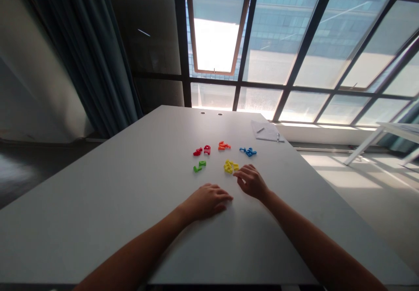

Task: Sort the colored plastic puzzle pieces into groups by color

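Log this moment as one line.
left hand: resting on pale grey table, empty | right hand: beside yellow plastic pieces | red pieces, orange pieces, blue pieces, green pieces

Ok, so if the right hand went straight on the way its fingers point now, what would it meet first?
Most likely the cluster of yellow plastic pieces. The right hand's fingertips sit right beside it, though depth makes it unclear whether they already touch.

The counter [108,203] held two red pieces [207,150], two green pieces [197,168], one orange clump [224,146], one blue clump [248,152] and one yellow clump [229,166], each clump too tangled to count.
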### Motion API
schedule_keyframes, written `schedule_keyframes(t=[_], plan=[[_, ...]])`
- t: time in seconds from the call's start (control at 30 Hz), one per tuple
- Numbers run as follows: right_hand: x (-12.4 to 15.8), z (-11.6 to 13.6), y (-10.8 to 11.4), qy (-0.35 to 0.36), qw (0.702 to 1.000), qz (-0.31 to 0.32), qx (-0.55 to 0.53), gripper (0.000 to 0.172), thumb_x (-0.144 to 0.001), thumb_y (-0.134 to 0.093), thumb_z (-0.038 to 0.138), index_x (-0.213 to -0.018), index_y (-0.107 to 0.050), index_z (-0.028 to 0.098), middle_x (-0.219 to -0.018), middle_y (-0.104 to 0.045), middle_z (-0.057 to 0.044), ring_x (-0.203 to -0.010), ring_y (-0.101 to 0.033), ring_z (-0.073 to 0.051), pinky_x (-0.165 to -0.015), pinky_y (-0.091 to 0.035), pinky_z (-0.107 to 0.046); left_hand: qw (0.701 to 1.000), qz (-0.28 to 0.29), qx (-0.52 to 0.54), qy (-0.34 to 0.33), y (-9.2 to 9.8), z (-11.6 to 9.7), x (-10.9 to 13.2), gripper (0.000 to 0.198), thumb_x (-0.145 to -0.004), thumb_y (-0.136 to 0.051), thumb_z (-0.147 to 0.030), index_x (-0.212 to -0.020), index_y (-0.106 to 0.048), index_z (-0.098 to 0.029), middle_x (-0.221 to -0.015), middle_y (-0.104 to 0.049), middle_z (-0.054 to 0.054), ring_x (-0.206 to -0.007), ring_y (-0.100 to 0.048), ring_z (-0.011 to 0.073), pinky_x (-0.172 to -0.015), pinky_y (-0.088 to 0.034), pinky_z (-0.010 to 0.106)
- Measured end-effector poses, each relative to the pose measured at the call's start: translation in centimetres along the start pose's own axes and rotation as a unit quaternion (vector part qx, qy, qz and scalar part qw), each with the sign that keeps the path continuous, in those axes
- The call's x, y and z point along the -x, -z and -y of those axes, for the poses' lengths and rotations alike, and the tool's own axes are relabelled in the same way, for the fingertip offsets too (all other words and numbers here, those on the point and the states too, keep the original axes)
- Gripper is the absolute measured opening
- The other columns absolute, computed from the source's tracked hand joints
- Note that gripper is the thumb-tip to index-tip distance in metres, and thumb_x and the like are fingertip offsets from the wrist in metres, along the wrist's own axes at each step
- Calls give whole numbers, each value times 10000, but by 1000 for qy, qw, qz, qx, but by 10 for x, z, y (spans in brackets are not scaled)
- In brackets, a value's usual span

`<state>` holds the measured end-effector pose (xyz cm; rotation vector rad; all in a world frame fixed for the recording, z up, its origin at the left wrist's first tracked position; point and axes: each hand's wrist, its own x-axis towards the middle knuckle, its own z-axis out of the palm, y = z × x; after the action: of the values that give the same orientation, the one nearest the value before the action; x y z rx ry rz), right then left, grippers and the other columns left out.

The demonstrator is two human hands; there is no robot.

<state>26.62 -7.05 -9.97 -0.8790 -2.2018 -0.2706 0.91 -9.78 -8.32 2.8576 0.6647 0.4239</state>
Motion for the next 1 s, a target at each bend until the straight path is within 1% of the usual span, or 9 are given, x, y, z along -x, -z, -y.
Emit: schedule_keyframes(t=[0.1,0.23,0.33,0.43,0.53,0.73,0.9,0.93,1.0], plan=[[0,12,-1,37,996,49,-62,187,-906,-555,103,-977,-692,209,-810,-714,-38,-733,-628,-177,-753,-479,-331,999,-5,-1,32,2,3,-1,229,-936,-652,-222,-1138,-737,-288,-1077,-777,1,-948,-714,198,-878,-524,313],[1,26,-3,39,989,107,-99,121,-954,-615,265,-1040,-674,204,-831,-717,-45,-701,-642,-172,-691,-492,-303,997,-27,8,69,1,9,-1,172,-924,-630,-169,-1036,-737,-244,-1008,-773,14,-875,-712,185,-800,-527,281],[1,31,-5,34,984,131,-117,234,-943,-664,363,-1109,-640,199,-881,-736,-50,-705,-660,-170,-670,-498,-287,994,-49,38,86,0,11,-1,126,-901,-664,-174,-1012,-701,-222,-962,-759,14,-843,-701,178,-777,-525,271],[2,33,-5,23,983,129,-128,338,-942,-673,387,-1211,-590,198,-924,-747,-52,-700,-668,-164,-663,-507,-280,990,-92,44,97,0,11,0,124,-900,-695,-206,-1017,-654,-208,-919,-742,17,-825,-690,182,-750,-521,274],[4,32,-7,18,986,115,-122,340,-956,-648,336,-1253,-564,194,-874,-740,-37,-677,-665,-162,-647,-504,-279,986,-132,37,92,2,10,-1,116,-927,-695,-251,-1004,-625,-201,-902,-732,23,-813,-686,185,-734,-522,283],[3,35,-9,27,992,44,-113,146,-989,-583,218,-1135,-592,203,-855,-729,-27,-644,-649,-136,-630,-494,-263,979,-187,34,67,5,11,0,120,-945,-686,-261,-1030,-618,-208,-953,-731,28,-885,-694,194,-788,-548,313],[1,38,-6,38,994,-39,-92,153,-982,-589,167,-1129,-584,209,-967,-753,-53,-615,-633,-111,-614,-502,-254,975,-209,12,68,10,11,1,334,-934,-706,-372,-1215,-596,-228,-1132,-726,56,-1017,-686,230,-883,-549,378],[1,38,-5,39,994,-53,-86,160,-979,-595,163,-1132,-586,209,-978,-755,-58,-615,-633,-110,-615,-506,-255,974,-214,7,74,12,11,1,352,-932,-707,-390,-1227,-597,-233,-1146,-726,57,-1026,-684,235,-893,-545,388],[1,39,-5,41,993,-72,-78,176,-974,-604,150,-1139,-588,210,-996,-756,-65,-621,-638,-111,-616,-512,-256,972,-222,1,82,14,11,2,288,-945,-688,-401,-1177,-631,-241,-1114,-738,46,-1007,-684,232,-886,-543,391]])
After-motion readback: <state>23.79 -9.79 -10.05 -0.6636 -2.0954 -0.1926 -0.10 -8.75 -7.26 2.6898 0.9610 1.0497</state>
